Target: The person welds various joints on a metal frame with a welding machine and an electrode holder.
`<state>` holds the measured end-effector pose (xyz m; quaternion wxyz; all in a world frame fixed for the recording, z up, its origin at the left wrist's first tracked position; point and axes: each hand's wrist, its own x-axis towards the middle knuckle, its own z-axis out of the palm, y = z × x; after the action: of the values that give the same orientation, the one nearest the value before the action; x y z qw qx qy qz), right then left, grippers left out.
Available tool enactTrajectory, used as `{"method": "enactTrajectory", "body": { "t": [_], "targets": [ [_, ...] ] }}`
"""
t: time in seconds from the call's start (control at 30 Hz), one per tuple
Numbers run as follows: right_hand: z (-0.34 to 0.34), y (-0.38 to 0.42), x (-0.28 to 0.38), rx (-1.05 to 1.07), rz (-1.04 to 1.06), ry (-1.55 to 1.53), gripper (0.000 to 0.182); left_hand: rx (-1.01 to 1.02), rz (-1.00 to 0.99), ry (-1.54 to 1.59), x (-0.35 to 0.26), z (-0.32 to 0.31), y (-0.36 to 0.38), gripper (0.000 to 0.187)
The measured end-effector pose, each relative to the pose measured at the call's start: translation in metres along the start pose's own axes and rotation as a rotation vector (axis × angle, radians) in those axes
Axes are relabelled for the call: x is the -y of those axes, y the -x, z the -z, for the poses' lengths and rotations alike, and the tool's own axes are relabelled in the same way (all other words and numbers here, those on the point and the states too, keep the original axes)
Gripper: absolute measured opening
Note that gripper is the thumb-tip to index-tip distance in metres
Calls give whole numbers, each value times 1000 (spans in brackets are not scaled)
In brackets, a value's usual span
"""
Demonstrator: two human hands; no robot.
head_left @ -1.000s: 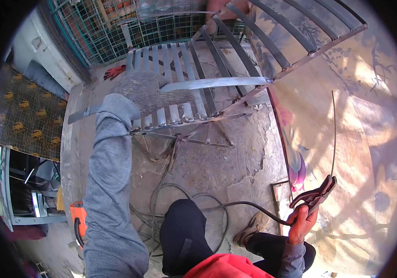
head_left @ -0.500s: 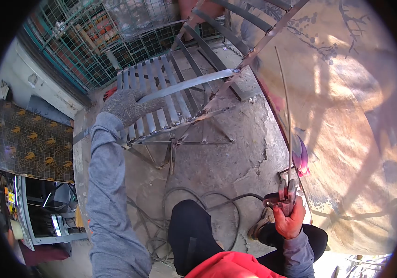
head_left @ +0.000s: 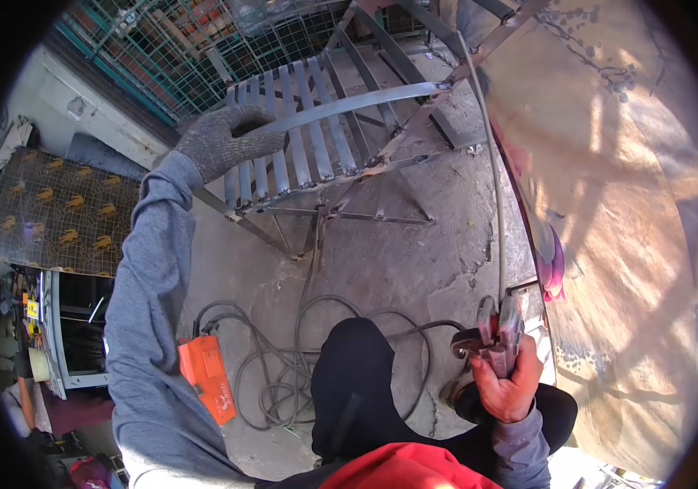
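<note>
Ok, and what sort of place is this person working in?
Likely a small, improvised welding spot: the right hand grips what looks like an electrode holder with a long thin rod, and a slatted metal frame stands on the rough concrete-looking floor.

Floor (head_left: 398, 269): bare grey concrete, worn, with cracks and flaking toward the right side. Far boundary: green wire mesh (head_left: 279, 41), with assorted items visible behind it, not clearly identifiable. Left side: pale wall section (head_left: 80, 106), paint scuffed and marked. Adjacent, a dark sheet (head_left: 59, 213) printed with a grid and yellow motifs, lying above a metal-framed unit (head_left: 86, 381) with a dark interior. Right side: large pale sheet (head_left: 618, 269) with floral print, creased. Light: bright sunlight falling in patches across this sheet, crossed by shadow bands; strongest glare at lower right.
</note>
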<state>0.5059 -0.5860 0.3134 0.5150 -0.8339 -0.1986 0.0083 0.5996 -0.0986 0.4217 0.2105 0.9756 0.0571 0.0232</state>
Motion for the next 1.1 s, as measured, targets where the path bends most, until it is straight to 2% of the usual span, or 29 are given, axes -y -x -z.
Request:
{"method": "enactTrajectory", "body": {
  "t": [0.03,0.1,0.2,0.3,0.33,0.4,0.57,0.73,0.8,0.9,1.03,1.1],
  "targets": [
    [-1,-8,8,50,65,1,45,8,13,-1,-1,4,4,48],
    [-9,-26,17,79,173,-22,48,224,256,-242,-12,14,7,42],
    [-20,-57,13,216,179,-133,41,226,254,-187,3,9,2,45],
    [-26,-87,5,356,214,-164,39,313,377,-89,-8,13,-2,46],
    [-26,-93,9,390,173,-188,35,338,393,-66,-8,15,-4,46],
    [-20,-98,26,461,92,-163,34,305,253,-169,-5,17,-5,43],
    [9,-88,94,638,-273,-61,39,416,297,-166,6,19,-8,38],
    [19,-71,154,629,-521,-128,45,521,320,-120,11,21,-11,35],
    [15,-66,174,621,-647,-190,47,405,165,-135,25,15,-1,36],
    [6,-72,202,647,-864,-213,48,495,268,-166,15,21,-8,39],
    [-24,-88,243,726,-1009,-199,43,514,260,-185,14,21,-9,40],
    [-47,-94,264,711,-888,-215,50,539,307,-193,10,24,-11,40]
  ]
}}
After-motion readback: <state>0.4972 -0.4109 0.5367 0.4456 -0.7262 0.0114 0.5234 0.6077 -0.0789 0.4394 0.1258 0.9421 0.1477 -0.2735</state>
